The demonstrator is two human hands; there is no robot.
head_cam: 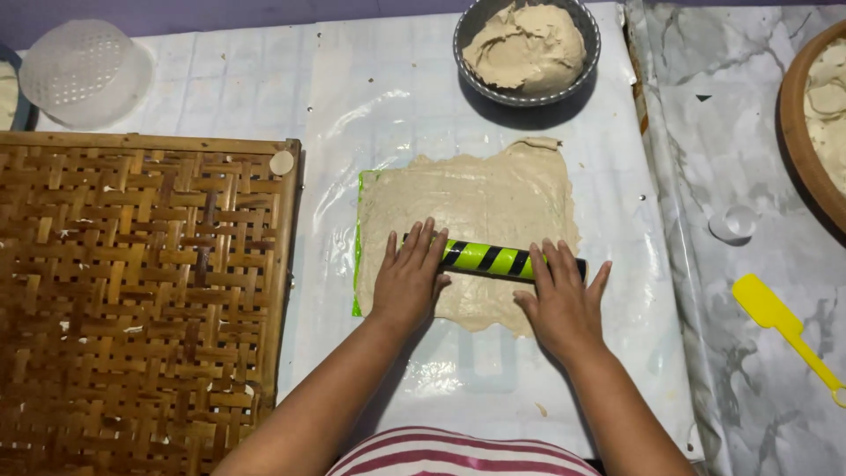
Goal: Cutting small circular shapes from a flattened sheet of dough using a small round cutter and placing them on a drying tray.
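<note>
My left hand (408, 280) and right hand (561, 302) lie flat and open on the ends of the green-and-black striped roller (490, 258) — palms pressing, nothing gripped, so it can turn; the roller rests across the lower part of the flattened dough sheet (476, 207), which lies on clear plastic (388, 106) to keep it from sticking; the bowl of dough (527, 48) waits at twelve o'clock, the woven tray (132, 291) at nine, within reach.

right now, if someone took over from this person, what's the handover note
Left hand: flat, palm down on the left end of the green-and-black striped roller.
Right hand: flat on its right end.
Roller lies across the dough sheet on the plastic-covered table.
Done: dough spread into a thin, ragged sheet.
Left: edges uneven; more dough sits in the grey bowl. Woven tray holds one small disc.
</note>
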